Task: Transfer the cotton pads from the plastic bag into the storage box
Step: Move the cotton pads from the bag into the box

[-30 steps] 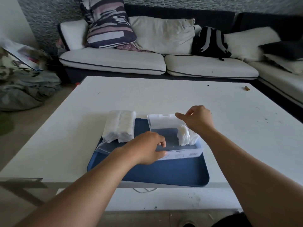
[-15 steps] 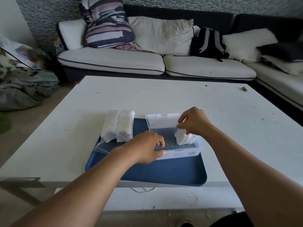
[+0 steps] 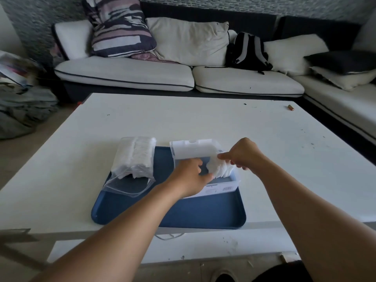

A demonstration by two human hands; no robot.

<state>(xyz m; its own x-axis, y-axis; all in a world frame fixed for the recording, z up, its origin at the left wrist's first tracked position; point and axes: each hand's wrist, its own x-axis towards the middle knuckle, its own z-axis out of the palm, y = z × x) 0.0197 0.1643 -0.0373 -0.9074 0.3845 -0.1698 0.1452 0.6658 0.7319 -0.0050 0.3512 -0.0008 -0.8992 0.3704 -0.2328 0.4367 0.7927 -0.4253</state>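
While your left hand [image 3: 191, 176] and right hand [image 3: 242, 155] pinch the cotton pads [image 3: 220, 169] stacked inside the storage box [image 3: 223, 187], treat them as light, soft and loose; grip both stack ends, the plastic bag [image 3: 134, 159] at 9 o'clock.

A white worktop [image 3: 203, 123], scuffed and speckled, carries a blue tray [image 3: 183, 216] under both hands. Left of the left hand [image 3: 190, 179], the plastic bag [image 3: 134, 161] lies half on the tray, half on the worktop. Far beyond the right hand [image 3: 244, 155], a small brown thing [image 3: 291, 107] lies near the far edge.
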